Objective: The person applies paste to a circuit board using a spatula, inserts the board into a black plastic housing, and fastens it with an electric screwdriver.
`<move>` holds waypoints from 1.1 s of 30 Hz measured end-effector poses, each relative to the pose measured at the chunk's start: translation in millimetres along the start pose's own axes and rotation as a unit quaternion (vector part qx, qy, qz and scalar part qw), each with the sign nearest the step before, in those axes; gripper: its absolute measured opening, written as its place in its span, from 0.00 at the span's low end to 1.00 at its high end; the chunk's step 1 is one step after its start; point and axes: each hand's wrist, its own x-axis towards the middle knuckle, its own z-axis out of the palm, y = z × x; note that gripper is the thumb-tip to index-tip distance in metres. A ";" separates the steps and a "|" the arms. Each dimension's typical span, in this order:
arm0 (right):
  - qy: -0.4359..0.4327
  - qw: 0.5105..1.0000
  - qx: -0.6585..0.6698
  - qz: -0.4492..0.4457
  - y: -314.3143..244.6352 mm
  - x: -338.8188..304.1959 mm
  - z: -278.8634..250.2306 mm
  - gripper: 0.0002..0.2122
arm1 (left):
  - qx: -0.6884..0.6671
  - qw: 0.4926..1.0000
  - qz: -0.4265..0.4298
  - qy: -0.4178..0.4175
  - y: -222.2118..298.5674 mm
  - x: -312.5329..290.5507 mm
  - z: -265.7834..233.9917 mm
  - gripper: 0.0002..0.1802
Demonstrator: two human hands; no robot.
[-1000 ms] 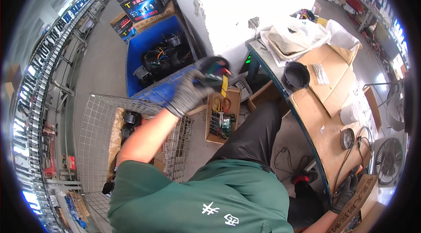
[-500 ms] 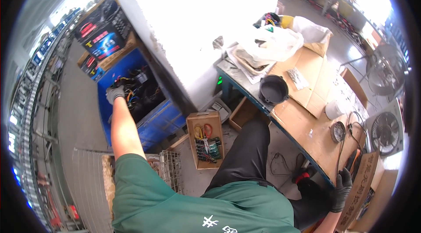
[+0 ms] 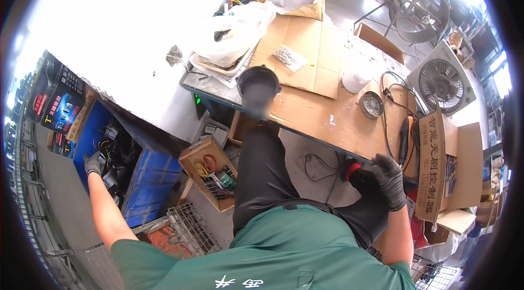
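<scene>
Left hand (image 3: pixel 94 163) down inside the blue bin (image 3: pixel 153 186), right among the black parts (image 3: pixel 112 178) and their loose wires; it's small and shadowed there, so I can't tell whether those gloved fingers grip anything. The arm is stretched long, presumably because the bin sits low and well out to the side, its high walls likely keeping the heap together. And over here, the right hand (image 3: pixel 390 183), fingers loosely bent by the table edge, no object visible in it, though how far it's closed I can't tell! Near it lies an orange-and-black tool (image 3: pixel 405 140), within easy reach. Cardboard (image 3: pixel 297 33) covers much of the table (image 3: pixel 218 87), probably shielding the top; a black pot (image 3: pixel 257 90) sits at the edge. Beyond, a fan (image 3: pixel 441 85) and bright windows.
</scene>
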 end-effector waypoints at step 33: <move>-0.380 0.911 -0.157 0.030 161.0 33.5 78.9 0.31 | -0.020 0.753 0.311 -0.580 292.4 -575.1 349.8 0.27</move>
